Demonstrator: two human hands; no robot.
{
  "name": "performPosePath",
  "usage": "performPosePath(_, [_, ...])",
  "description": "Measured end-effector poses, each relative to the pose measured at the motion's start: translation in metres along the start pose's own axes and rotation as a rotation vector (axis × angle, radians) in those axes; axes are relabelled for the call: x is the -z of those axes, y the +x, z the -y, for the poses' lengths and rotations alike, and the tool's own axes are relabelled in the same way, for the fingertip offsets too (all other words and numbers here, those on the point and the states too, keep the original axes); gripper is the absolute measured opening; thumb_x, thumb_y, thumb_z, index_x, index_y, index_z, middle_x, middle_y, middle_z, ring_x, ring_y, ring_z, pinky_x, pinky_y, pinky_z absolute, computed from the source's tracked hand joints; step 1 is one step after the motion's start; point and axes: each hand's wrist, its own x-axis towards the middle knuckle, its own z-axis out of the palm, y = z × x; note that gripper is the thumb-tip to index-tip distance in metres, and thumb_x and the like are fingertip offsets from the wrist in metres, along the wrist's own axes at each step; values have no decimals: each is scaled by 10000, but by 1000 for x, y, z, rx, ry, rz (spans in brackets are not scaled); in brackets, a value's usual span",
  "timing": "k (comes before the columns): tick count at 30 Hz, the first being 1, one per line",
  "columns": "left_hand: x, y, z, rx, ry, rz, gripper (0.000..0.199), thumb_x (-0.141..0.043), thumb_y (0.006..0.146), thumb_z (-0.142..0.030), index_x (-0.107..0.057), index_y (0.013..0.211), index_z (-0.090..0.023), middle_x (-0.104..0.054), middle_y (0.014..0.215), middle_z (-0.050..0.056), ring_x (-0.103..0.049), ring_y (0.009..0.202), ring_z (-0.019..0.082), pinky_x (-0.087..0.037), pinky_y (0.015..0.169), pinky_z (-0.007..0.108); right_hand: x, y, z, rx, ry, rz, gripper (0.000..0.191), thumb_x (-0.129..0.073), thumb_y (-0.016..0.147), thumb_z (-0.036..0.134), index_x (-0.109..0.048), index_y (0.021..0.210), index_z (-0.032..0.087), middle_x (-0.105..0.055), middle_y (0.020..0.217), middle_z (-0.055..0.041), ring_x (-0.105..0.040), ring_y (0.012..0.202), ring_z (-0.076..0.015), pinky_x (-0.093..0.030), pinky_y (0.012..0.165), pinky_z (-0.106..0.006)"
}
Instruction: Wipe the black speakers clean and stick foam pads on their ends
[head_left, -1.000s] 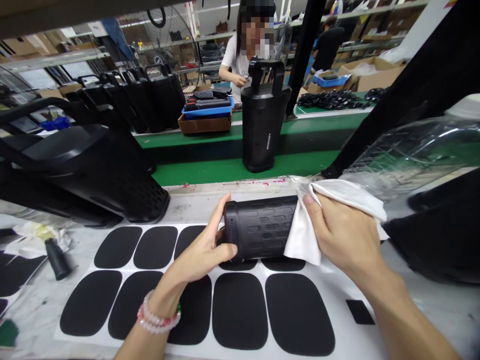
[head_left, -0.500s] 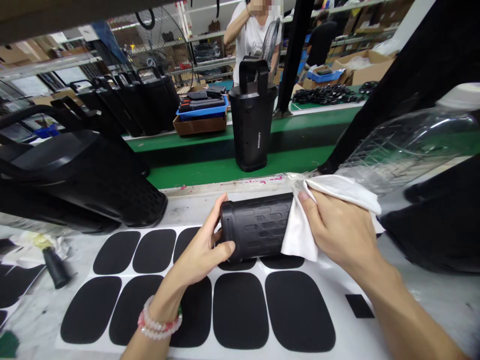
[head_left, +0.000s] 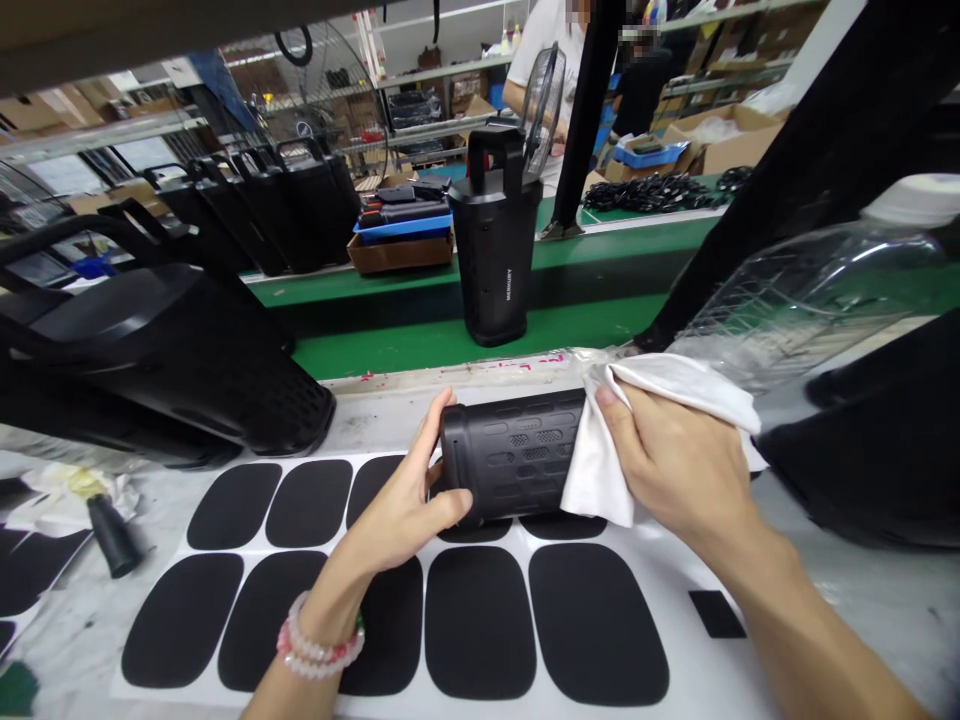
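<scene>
A black speaker [head_left: 525, 455] with a patterned side lies horizontally above a white sheet of black rounded pads [head_left: 480, 620]. At its left end, my left hand [head_left: 405, 495] grips it, thumb on the near edge and fingers at the far side. Over the right end my right hand [head_left: 679, 450] holds a white cloth [head_left: 600, 470] wrapped round the speaker. The cloth hides that end and part of my fingers.
Large black speakers with handles lean at left [head_left: 165, 350], and another [head_left: 496, 260] stands on the green conveyor [head_left: 592, 310]. A clear plastic bottle [head_left: 817, 290] is at right. A black-handled brush [head_left: 112, 535] lies at left. A person [head_left: 540, 55] is beyond the conveyor.
The upright speaker on the conveyor has shifted slightly left. The person behind it has moved right and lowered an arm. My hands, the cloth and the held speaker look almost unchanged.
</scene>
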Motion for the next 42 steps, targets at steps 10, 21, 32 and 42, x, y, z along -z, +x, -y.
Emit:
performPosePath(10, [3,1,5,-15,-4,25,899,-650,852,-339,-96,1560,-363,-86,1665,29,-310,1446,333,-322,1159,466,-1,0,0,18,-17,-31,477,-308,1025,354,-723,1071,123,-754,935,-137,-719,888,-333,-472,649,-371])
performPosePath(21, [1,0,3,1,-14,15,876,-634,849,-267,-123,1546,-416,-126,1654,-6,-398,1386,320,-347,1142,482,-1,0,0,31,-13,-52,480,-314,1027,353,-720,1087,106,-755,991,-147,-721,934,-340,-494,693,-381])
performPosePath(32, [2,1,0,6,-16,35,897,-644,825,-246,-134,1547,-395,-113,1654,3,-380,1404,308,-386,1121,435,-1,-2,0,19,-22,-41,445,-336,1021,343,-717,1086,122,-757,970,-133,-722,908,-326,-494,663,-373])
performPosePath(42, [4,0,3,-7,-11,24,880,-649,850,-274,-126,1548,-394,-134,1651,9,-341,1433,301,-338,1159,450,1,-2,0,26,-22,-44,443,-336,1022,336,-716,1087,118,-754,972,-140,-717,902,-314,-485,682,-367])
